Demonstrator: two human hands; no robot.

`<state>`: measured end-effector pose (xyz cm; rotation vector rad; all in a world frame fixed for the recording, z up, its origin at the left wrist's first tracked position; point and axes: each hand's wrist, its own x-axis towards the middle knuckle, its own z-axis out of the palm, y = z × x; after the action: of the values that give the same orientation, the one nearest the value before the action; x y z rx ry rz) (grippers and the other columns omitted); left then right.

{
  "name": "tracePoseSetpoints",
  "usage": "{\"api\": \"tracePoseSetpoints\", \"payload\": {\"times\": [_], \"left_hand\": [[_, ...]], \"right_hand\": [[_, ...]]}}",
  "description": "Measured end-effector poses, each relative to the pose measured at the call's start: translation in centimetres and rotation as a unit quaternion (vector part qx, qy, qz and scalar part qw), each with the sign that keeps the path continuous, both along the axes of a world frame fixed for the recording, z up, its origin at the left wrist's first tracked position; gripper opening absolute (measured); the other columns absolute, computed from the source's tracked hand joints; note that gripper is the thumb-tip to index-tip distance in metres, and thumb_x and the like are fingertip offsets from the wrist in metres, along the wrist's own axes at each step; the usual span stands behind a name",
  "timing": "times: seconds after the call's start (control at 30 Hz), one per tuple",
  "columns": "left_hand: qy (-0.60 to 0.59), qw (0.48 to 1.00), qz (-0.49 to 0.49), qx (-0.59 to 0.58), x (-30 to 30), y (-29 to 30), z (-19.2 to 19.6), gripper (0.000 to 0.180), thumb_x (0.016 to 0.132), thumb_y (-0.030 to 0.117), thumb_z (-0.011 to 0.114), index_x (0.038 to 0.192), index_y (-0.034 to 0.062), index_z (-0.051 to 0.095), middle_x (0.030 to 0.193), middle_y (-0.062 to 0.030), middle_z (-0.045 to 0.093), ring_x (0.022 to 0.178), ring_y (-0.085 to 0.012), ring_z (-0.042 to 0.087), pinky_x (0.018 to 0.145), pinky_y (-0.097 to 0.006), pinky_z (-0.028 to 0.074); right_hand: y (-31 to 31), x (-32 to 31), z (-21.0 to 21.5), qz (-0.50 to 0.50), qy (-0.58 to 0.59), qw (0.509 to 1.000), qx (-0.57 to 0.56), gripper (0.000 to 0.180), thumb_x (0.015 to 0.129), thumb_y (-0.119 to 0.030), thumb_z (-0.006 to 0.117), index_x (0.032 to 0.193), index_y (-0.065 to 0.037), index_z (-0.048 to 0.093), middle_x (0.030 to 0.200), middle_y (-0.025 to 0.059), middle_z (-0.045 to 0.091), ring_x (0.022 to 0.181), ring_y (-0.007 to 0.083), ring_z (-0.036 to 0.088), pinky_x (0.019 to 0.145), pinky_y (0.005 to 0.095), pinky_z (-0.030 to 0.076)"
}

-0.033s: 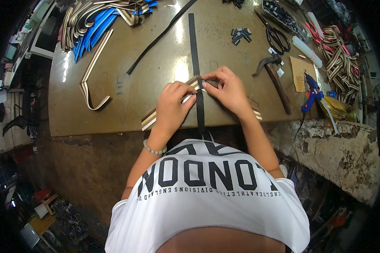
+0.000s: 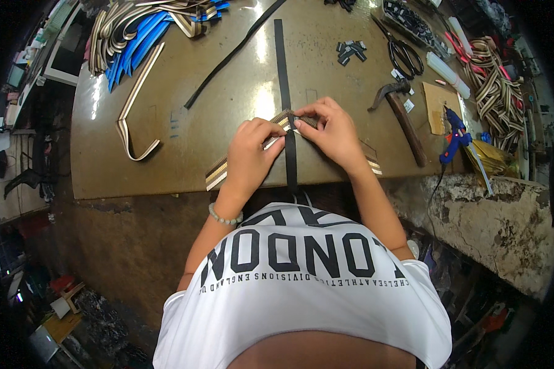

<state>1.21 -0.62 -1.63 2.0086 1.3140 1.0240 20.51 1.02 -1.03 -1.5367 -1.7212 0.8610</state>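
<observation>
My left hand [image 2: 252, 152] is closed, thumb and fingers pinching a brown, gold and white striped strap [image 2: 217, 173] close to the table's front edge. Across this strap runs a long black strap [image 2: 282, 69], which lies up the table and hangs over the front edge by my shirt. At the crossing, my right hand [image 2: 331, 134] is closed too, its thumb and fingertips on the striped strap just right of the black one. The striped strap bends there, and its other end shows beneath my right forearm. My fingers partly cover the crossing.
Right of my hands lie a hammer [image 2: 406, 123], black scissors [image 2: 402, 58], a blue glue gun [image 2: 454, 141] and cardboard [image 2: 436, 106]. Small black pieces [image 2: 351, 52] sit farther back. A second black strap [image 2: 234, 52] and a loose striped strap [image 2: 124, 114] lie left.
</observation>
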Motion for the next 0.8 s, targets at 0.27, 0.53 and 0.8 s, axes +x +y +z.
{"api": "tracePoseSetpoints", "payload": {"times": [0.27,0.53,0.8], "left_hand": [[-0.012,0.999,0.031,-0.026,0.8,0.8,0.0,0.015,0.074,0.007,0.078,0.086,0.0038,0.068,0.080,-0.0085,0.064,0.072,-0.0254,0.060,0.067,-0.036,0.047],[0.038,0.981,0.077,-0.171,0.9,2.1,1.6,0.036,0.069,0.020,0.085,0.094,0.0007,0.068,0.072,-0.0096,0.057,0.068,-0.0262,0.056,0.064,-0.038,0.047],[0.050,0.986,0.055,-0.149,0.7,2.1,1.7,0.037,0.073,0.021,0.082,0.099,-0.0001,0.066,0.079,-0.0110,0.058,0.070,-0.0272,0.056,0.066,-0.039,0.047]], "right_hand": [[-0.1,-0.3,0.0,-0.017,-0.003,1.000,-0.012,0.022,0.078,-0.017,0.078,0.098,-0.008,0.074,0.090,0.0058,0.060,0.063,0.0147,0.051,0.060,0.0273,0.042],[1.4,0.3,3.0,0.134,0.005,0.989,0.064,0.017,0.081,-0.011,0.074,0.097,-0.005,0.073,0.087,0.0095,0.062,0.067,0.0189,0.062,0.065,0.0337,0.051],[7.0,-1.1,0.4,0.126,0.129,0.975,-0.129,0.014,0.086,-0.009,0.073,0.090,0.004,0.068,0.071,0.0039,0.059,0.055,0.0095,0.059,0.047,0.0250,0.046]]}}
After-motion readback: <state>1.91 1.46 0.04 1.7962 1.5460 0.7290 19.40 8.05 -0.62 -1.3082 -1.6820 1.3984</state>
